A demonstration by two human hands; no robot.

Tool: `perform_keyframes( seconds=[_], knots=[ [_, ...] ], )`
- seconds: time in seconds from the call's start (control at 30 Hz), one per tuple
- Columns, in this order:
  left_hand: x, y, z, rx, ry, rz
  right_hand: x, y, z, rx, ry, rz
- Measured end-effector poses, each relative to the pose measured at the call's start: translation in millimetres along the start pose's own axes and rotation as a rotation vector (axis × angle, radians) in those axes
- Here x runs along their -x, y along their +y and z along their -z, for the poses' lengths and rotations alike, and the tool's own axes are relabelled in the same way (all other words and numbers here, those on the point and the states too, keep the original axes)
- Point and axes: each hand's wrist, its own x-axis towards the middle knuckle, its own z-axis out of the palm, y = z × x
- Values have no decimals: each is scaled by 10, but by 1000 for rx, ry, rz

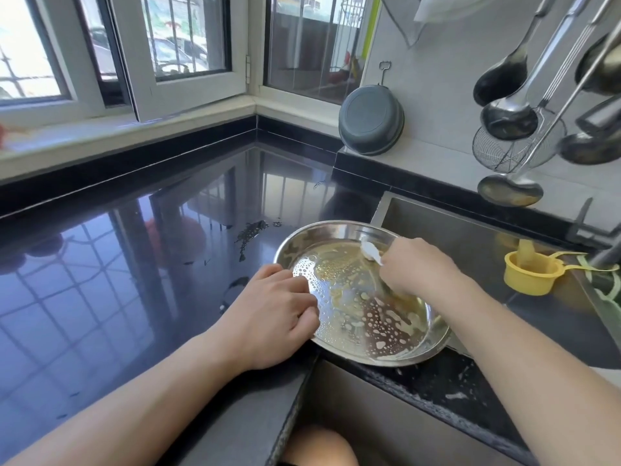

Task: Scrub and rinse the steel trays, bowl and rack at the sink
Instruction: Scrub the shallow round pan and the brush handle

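A round steel tray [339,297] rests on the counter's corner beside the sink, its inside covered with soapy foam and bubbles. My left hand [272,314] grips the tray's near-left rim, fingers curled over the edge. My right hand [413,267] is inside the tray, holding a white scrubbing cloth [371,252] against the tray's far side. The bowl and rack are out of sight.
The steel sink [470,243] lies to the right with a yellow scoop [531,272] and a faucet [601,250]. Ladles and a wire skimmer [514,146] hang on the right wall. A grey basin [371,119] hangs by the corner. The wet black counter [134,264] stretches left.
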Motion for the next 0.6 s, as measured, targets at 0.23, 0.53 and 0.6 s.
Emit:
perform_keyframes(
  seconds=[0.23,0.53,0.6],
  knots=[
    [-5,6,4,19,-13,-2,-75,-163,-106,-143,-125,199],
    [-12,11,1,40,17,-9,76,-247,-101,-158,-193,313],
    [-23,19,-1,39,39,-17,150,-340,-116,-254,-285,350]
  ],
)
